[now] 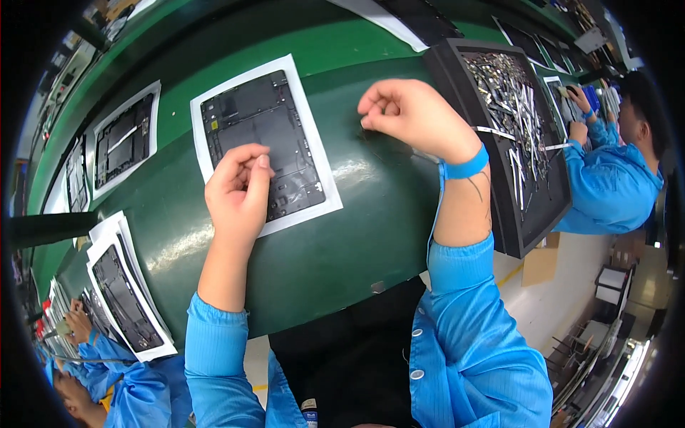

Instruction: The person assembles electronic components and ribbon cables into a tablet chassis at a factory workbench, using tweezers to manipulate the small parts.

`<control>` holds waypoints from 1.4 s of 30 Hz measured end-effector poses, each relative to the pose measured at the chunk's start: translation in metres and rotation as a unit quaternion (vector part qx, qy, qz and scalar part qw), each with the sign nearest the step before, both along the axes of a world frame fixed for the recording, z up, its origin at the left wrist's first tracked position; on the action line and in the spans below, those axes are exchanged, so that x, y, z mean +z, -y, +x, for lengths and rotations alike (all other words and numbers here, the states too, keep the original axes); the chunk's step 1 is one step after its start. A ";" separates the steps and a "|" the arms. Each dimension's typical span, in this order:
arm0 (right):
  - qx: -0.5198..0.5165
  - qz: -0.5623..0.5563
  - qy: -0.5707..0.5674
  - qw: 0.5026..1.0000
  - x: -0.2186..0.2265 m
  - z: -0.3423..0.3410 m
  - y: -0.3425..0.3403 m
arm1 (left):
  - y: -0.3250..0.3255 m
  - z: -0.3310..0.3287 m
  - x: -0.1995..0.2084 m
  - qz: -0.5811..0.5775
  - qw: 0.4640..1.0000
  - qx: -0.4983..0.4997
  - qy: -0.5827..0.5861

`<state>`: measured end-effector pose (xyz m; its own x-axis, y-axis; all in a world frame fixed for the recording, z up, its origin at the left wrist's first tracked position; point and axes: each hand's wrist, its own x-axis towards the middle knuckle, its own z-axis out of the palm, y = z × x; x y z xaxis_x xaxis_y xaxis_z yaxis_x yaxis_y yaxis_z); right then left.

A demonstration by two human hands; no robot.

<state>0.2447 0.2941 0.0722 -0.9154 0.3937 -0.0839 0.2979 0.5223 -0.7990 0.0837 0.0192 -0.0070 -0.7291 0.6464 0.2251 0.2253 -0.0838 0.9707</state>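
Note:
A dark tablet back housing [275, 128] lies on a white sheet [326, 207] on the green bench, in front of me. My left hand [239, 187] is over its near left part, fingers curled and thumb against them; whatever they may grip is hidden. To the right of the housing, my right hand [414, 118] hovers over the bench with thumb and fingertips pinched together. Anything in that pinch is too small to make out. A blue strap [467, 165] circles my right wrist.
A black foam tray [510, 214] heaped with small metal strips and parts [510, 100] stands right of my right hand. More housings on white sheets lie at the left [125, 143] and near left [127, 296]. People in blue work at the right [606, 178] and lower left [135, 389].

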 end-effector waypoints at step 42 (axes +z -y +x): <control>0.101 0.173 -0.046 0.979 -0.048 -0.051 0.086 | 0.012 -0.021 0.006 0.197 0.968 0.148 0.055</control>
<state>0.1939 0.2080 0.0240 -0.9750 0.1936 0.1092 0.0952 0.8076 -0.5820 0.0625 0.0072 -0.0008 -0.9022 0.2860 0.3228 0.1935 -0.4004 0.8957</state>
